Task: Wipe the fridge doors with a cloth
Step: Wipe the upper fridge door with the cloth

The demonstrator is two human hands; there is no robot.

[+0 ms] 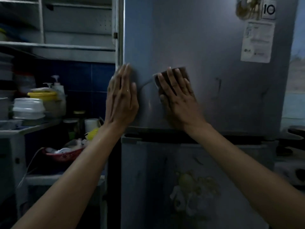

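My right hand presses the dark cloth flat-fingered against the upper fridge door, low left. Left hand, open, braces the door edge. Judgement: even pressure, overlapping strokes; lower door not yet done.

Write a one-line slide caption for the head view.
Right hand presses a dark cloth flat on the upper fridge door; left hand braces its edge.
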